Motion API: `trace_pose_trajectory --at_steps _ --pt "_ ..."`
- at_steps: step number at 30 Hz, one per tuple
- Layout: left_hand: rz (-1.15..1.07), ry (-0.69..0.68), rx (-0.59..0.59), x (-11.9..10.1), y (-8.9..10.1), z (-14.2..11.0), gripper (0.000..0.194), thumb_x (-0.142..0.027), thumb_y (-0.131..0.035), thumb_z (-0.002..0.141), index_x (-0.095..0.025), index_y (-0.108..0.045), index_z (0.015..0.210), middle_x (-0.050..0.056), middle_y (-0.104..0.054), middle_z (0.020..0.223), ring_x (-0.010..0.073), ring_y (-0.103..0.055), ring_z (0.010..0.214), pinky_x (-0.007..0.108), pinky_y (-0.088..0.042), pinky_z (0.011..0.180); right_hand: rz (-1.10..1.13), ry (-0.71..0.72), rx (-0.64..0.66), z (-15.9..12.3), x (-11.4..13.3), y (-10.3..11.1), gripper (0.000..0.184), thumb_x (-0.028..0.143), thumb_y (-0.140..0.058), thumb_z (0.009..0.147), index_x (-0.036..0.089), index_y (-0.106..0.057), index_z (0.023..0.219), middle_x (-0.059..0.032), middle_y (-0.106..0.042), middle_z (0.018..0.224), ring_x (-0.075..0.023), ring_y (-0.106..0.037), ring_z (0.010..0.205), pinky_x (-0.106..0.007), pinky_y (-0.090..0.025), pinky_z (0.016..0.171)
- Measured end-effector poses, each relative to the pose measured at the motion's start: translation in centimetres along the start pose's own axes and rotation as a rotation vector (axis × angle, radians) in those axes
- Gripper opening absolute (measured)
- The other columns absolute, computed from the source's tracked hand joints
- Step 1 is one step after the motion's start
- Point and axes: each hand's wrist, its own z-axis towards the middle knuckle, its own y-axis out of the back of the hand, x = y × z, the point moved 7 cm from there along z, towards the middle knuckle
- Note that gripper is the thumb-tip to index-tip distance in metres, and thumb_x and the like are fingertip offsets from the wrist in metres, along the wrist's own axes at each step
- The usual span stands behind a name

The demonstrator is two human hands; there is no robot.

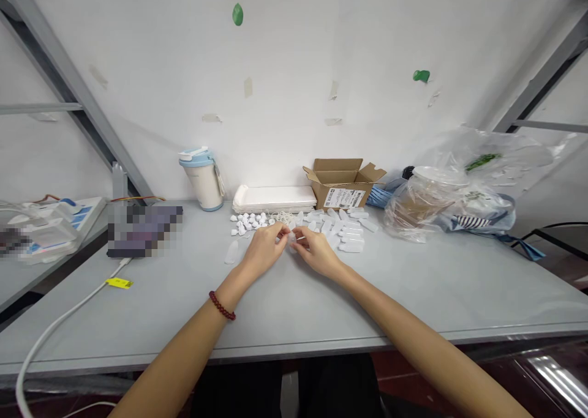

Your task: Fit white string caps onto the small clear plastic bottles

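Observation:
My left hand and my right hand meet over the middle of the table, fingertips almost touching. Both pinch a small translucent plastic piece, mostly covered by the fingers. Beyond my left hand lies a cluster of small white plastic pieces, like little caps. A single flat translucent piece rests to the left of that hand. Many similar clear, elongated pieces are spread beyond and to the right of my right hand. A tangle of thin pale loops lies just behind the fingers.
Along the wall stand a cream cup with a blue lid, a stack of white trays and an open cardboard box. Plastic bags fill the right side. At left are a blurred dark device and its white cable.

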Motion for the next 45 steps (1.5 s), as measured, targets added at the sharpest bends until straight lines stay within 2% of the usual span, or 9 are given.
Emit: trace_pose_trajectory --at_steps 16,19,21,23,26,30,34,39,45 --pt "0.117 -0.013 0.044 -0.1 0.1 -0.2 0.020 -0.014 -0.051 0.081 -0.019 -0.068 0.089 0.003 -0.072 0.086 0.0182 -0.065 0.076 0.030 -0.049 0.071 0.004 -0.026 0.011 0.2 -0.2 -0.3 0.019 0.014 -0.047 0.085 0.013 -0.055 0.102 -0.0113 -0.069 0.090 -0.0187 -0.066 0.081 -0.032 -0.051 0.073" --pt "0.146 -0.064 -0.031 -0.9 0.9 -0.3 0.018 -0.014 -0.050 0.082 -0.019 -0.066 0.088 0.005 -0.071 0.092 0.0205 -0.063 0.085 0.033 -0.050 0.075 0.029 -0.060 -0.020 0.1 -0.3 -0.1 0.019 0.016 -0.049 0.084 0.013 -0.056 0.101 -0.0115 -0.069 0.091 -0.0182 -0.066 0.080 -0.031 -0.051 0.072" --pt "0.125 -0.140 -0.106 -1.8 1.6 -0.4 0.016 -0.013 -0.050 0.082 -0.018 -0.064 0.087 0.006 -0.069 0.094 0.0213 -0.060 0.092 0.035 -0.049 0.079 0.056 -0.077 -0.044 0.0 -0.3 0.0 0.019 0.017 -0.050 0.083 0.013 -0.057 0.100 -0.0103 -0.068 0.089 -0.0175 -0.065 0.078 -0.031 -0.051 0.072" --pt "0.095 -0.212 -0.133 -2.5 2.0 -0.5 0.013 -0.013 -0.052 0.082 -0.018 -0.063 0.087 0.006 -0.067 0.094 0.0212 -0.057 0.094 0.035 -0.049 0.082 0.103 -0.090 -0.061 0.0 -0.4 0.1 0.018 0.018 -0.051 0.082 0.013 -0.057 0.098 -0.0083 -0.068 0.087 -0.0167 -0.064 0.076 -0.031 -0.050 0.072" --pt "0.089 -0.283 -0.067 -3.1 1.6 -0.5 0.012 -0.016 -0.056 0.082 -0.019 -0.062 0.091 0.006 -0.066 0.099 0.0219 -0.054 0.097 0.038 -0.048 0.086 0.243 -0.133 -0.069 0.0 -0.8 0.0 0.021 0.021 -0.053 0.080 0.014 -0.059 0.098 -0.0067 -0.068 0.085 -0.0165 -0.063 0.076 -0.032 -0.050 0.074" --pt "0.105 -0.312 0.025 -3.0 0.9 -0.6 0.019 -0.021 -0.062 0.080 -0.020 -0.061 0.099 0.007 -0.064 0.109 0.0242 -0.052 0.105 0.041 -0.045 0.092 0.436 -0.222 -0.053 0.0 -1.4 -0.2 0.024 0.024 -0.057 0.076 0.013 -0.061 0.097 -0.0044 -0.066 0.080 -0.0163 -0.062 0.074 -0.031 -0.051 0.072" --pt "0.129 -0.305 0.085 -2.7 0.4 -0.6 0.033 -0.023 -0.069 0.074 -0.019 -0.059 0.105 0.009 -0.062 0.113 0.0265 -0.049 0.110 0.042 -0.044 0.093 0.550 -0.292 -0.059 0.0 -1.4 0.0 0.028 0.027 -0.062 0.071 0.012 -0.062 0.094 -0.0027 -0.064 0.076 -0.0147 -0.059 0.069 -0.030 -0.050 0.068" --pt "0.137 -0.294 0.123 -2.6 0.1 -0.6 0.037 -0.021 -0.071 0.072 -0.018 -0.057 0.106 0.009 -0.061 0.113 0.0265 -0.047 0.110 0.041 -0.043 0.094 0.645 -0.303 -0.031 -0.1 -0.7 -0.1 0.027 0.028 -0.066 0.068 0.011 -0.062 0.090 0.0011 -0.060 0.067 -0.0114 -0.055 0.061 -0.028 -0.049 0.066" --pt "0.119 -0.186 0.191 -2.1 0.4 -0.5 0.041 -0.024 -0.072 0.068 -0.019 -0.055 0.105 0.008 -0.061 0.109 0.0269 -0.049 0.106 0.039 -0.045 0.087 0.713 -0.412 -0.017 -0.5 -0.8 -1.0 0.024 0.027 -0.072 0.062 0.013 -0.062 0.079 0.0024 -0.058 0.065 -0.0099 -0.054 0.057 -0.027 -0.048 0.064"
